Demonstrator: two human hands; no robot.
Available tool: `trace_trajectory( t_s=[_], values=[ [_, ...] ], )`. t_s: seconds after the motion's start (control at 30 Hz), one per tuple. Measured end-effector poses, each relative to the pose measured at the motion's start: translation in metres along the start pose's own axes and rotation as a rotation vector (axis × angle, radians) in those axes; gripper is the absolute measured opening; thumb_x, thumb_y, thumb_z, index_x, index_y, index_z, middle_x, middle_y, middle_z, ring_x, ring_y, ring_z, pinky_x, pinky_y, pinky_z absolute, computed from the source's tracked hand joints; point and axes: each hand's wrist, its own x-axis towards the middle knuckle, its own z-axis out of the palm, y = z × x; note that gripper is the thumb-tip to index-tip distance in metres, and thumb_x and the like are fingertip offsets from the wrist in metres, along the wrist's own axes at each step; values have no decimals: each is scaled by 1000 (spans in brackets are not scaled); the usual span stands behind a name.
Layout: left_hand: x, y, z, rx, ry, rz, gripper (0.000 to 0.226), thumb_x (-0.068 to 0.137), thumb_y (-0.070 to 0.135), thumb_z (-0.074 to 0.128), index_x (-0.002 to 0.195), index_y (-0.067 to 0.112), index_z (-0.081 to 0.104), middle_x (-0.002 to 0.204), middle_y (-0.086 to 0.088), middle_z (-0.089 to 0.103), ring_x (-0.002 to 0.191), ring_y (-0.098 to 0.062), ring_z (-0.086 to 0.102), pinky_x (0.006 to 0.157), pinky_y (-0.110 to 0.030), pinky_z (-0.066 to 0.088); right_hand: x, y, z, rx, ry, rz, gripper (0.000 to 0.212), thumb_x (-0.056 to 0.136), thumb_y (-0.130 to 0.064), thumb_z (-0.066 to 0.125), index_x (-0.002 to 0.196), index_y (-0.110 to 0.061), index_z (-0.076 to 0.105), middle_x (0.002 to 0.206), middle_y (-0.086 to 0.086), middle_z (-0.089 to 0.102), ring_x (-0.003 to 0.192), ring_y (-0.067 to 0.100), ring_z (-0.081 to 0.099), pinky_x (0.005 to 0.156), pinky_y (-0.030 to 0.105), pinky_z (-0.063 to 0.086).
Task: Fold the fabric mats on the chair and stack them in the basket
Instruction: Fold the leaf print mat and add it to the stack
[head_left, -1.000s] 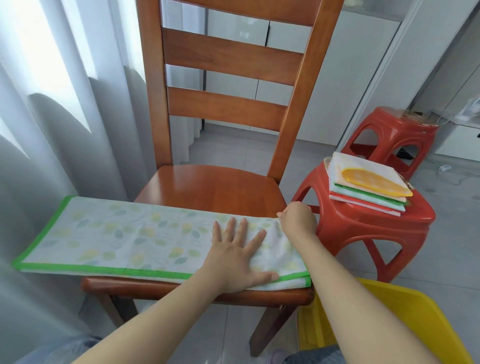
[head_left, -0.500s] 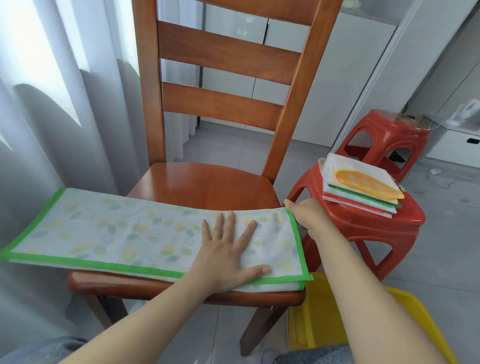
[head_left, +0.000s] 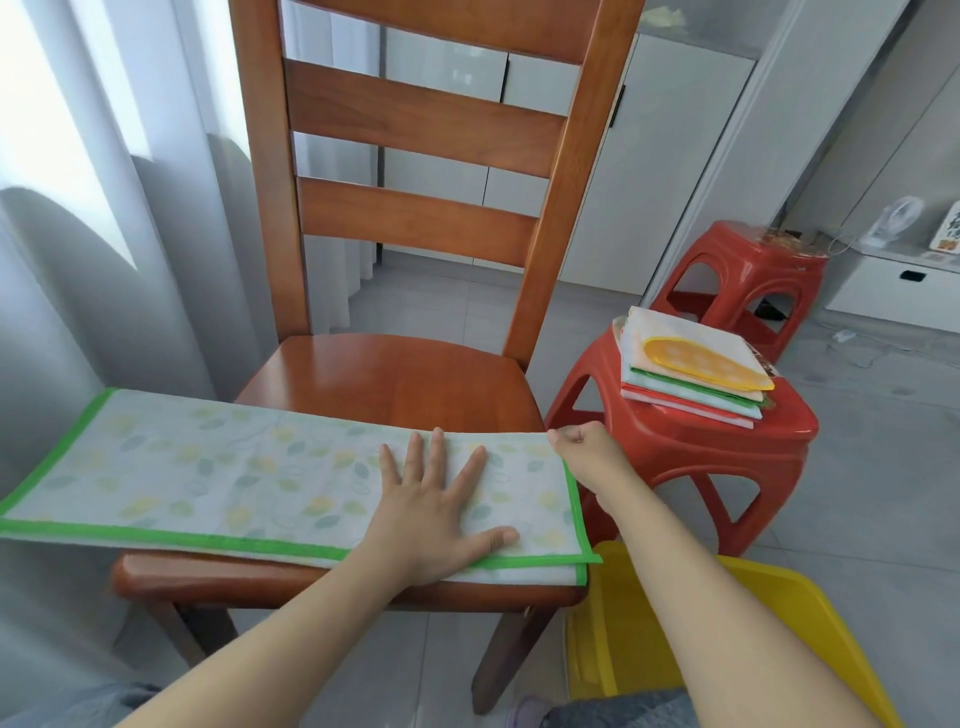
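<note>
Green-edged mat (head_left: 218, 467) lies folded lengthwise across the chair (head_left: 395, 379) seat's front. My left hand (head_left: 434, 512) presses it flat, fingers spread; my right hand (head_left: 584, 447) pinches the far-right corner. Square the edges before folding over. Yellow basket (head_left: 769, 613) waits right of the chair.

Head-worn camera looks forward and down, close over the chair (head_left: 395, 384).

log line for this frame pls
step: folding green-edged mat on chair | left hand: flat on mat | right hand: grip on far right corner | yellow basket: contents unseen
</note>
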Motion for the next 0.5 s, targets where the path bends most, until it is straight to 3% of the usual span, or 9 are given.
trace_trajectory(
  t_s=[0.07,0.17,0.3,0.5],
  values=[
    [1,1,0,-1,4,-24,106,55,88,-14,148,37,-13,157,-18,-14,144,-40,-15,111,-64,-11,-10,-2,2,-59,-49,-29,30,87,-35,57,100,-8,54,103,6,64,95,26,62,80,35,50],
    [4,2,0,-22,16,-59,110,52,86,-24,149,36,-9,158,-18,-10,144,-38,-13,111,-64,-11,-27,-8,7,-186,-68,-108,45,93,-28,53,131,-15,32,112,5,56,97,25,57,73,28,42],
    [7,2,-2,-88,4,-70,116,48,82,-32,150,35,-3,159,-16,-9,145,-34,-14,114,-58,-11,-33,-7,10,-200,-27,-183,57,94,-26,51,143,-16,23,136,11,49,117,30,52,87,33,43],
    [5,-11,-3,-78,36,-146,99,64,72,-16,151,30,6,158,-18,-3,146,-33,-9,117,-52,-6,-35,-5,9,-165,-83,-186,56,96,-26,47,146,-17,24,146,6,40,130,26,42,100,32,37]
  ],
)
